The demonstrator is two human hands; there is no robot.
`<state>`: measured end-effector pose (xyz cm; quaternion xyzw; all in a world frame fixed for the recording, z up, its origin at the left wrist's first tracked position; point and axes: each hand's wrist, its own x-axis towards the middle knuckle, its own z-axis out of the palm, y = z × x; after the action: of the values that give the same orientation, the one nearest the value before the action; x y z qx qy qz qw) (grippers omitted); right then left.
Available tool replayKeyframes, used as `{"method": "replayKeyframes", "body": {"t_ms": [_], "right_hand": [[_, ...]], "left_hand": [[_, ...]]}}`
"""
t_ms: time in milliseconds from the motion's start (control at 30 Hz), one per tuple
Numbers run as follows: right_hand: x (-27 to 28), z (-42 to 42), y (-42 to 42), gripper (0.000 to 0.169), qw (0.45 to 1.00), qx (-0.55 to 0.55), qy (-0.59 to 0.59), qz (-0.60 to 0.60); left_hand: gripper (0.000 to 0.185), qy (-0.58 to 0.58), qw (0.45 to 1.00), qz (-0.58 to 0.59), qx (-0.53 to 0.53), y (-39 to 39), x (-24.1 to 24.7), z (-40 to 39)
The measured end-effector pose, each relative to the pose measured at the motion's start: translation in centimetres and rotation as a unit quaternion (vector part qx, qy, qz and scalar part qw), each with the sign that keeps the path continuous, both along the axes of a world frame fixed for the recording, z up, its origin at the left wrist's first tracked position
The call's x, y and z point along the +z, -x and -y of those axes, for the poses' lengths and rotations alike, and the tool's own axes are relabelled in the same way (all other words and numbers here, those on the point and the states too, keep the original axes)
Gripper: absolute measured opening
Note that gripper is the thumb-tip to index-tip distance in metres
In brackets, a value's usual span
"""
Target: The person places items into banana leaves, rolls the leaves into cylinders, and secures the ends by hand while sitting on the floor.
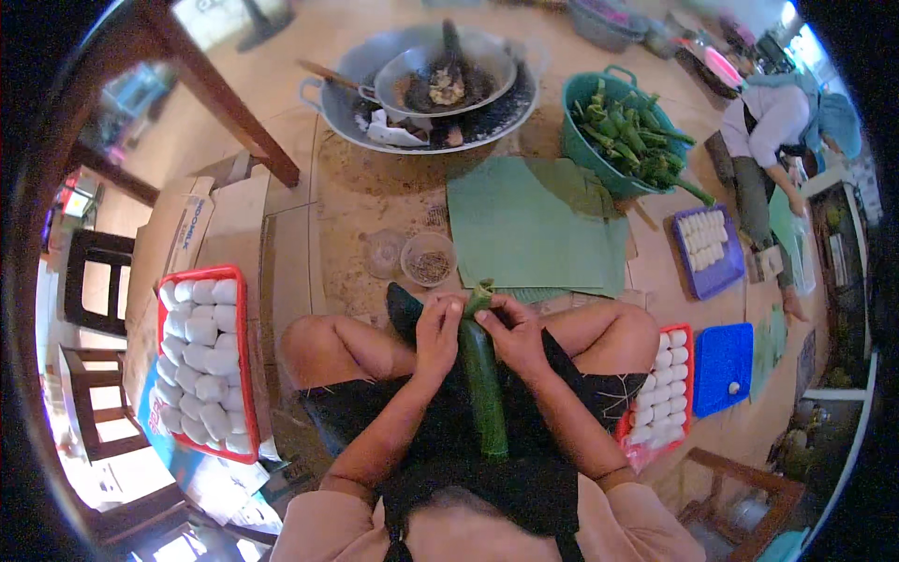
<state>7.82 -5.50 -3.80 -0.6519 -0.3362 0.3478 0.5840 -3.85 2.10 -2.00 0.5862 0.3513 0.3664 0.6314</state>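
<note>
A long green leaf roll (481,390), probably banana leaf, lies over my lap and points away from me. At its far end my left hand (438,334) pinches the left side of the bunched leaf tip (480,295). My right hand (515,336) grips that same end from the right, thumb on top. What is inside the roll is hidden. Just beyond my hands stands a clear plastic cup (429,260) of small brown sticks, with a clear lid (387,253) beside it. Flat green leaf sheets (534,225) lie stacked ahead and to the right.
Ahead are a large metal basin (337,130) holding a smaller pan (393,84), and a teal tub (572,144) of green rolls. Red trays (244,351) of white rolls flank me. A blue tray (723,344), purple tray (734,263) and another person (772,119) are right.
</note>
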Motion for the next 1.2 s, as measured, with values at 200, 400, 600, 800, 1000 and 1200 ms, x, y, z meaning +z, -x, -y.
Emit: {"method": "replayKeyframes", "body": {"t_ms": [200, 400, 600, 800, 1000, 1200], "right_hand": [[1.4, -3.1, -0.3, 0.022, 0.954, 0.153, 0.026, -0.257], [-6.9, -12.0, -1.9, 0.021, 0.930, 0.172, 0.000, 0.325], [-13.0, -18.9, -0.1, 0.022, 0.820, 0.259, 0.201, 0.469], [-10.6, -17.4, 1.0, 0.024, 0.855, 0.194, 0.190, 0.441], [-4.3, -11.0, -0.4, 0.017, 0.981, 0.124, 0.034, 0.144], [2.6, -2.5, 2.0, 0.011, 0.968, 0.208, 0.057, 0.130]], "left_hand": [[0.011, 0.123, 0.992, -0.014, -0.008, 4.7, -2.4, -0.4], [0.012, -0.063, 0.984, -0.142, 0.085, 6.2, -3.9, -0.2], [0.014, -0.058, 0.987, -0.123, 0.081, 6.9, -3.9, -0.7], [0.014, -0.043, 0.986, -0.137, 0.086, 8.5, -3.5, -1.0], [0.015, -0.084, 0.981, -0.153, 0.086, 7.8, -2.8, -1.1], [0.010, -0.120, 0.976, -0.148, 0.105, 6.8, -1.1, -0.7]]}}
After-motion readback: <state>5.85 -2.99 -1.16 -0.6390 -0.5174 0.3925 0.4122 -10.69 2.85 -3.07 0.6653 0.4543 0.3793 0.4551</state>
